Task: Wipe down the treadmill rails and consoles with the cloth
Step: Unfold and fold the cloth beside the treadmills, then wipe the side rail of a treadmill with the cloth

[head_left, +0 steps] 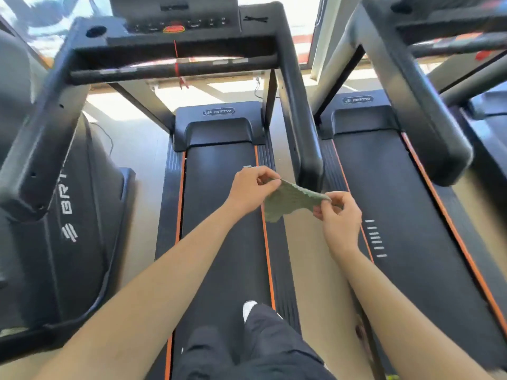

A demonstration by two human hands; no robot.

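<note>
Green cloth held stretched in air over belt edge, just short of right rail end; one corner pinched by left hand, other by right hand. Risk judged: light pinch lost, cloth dropped onto belt or floor. Room narrowed at right by neighbouring rail; console well beyond

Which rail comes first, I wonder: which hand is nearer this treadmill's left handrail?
Left. The left hand holds the cloth over the belt, right of the handrail; the right hand is farther right.
</note>
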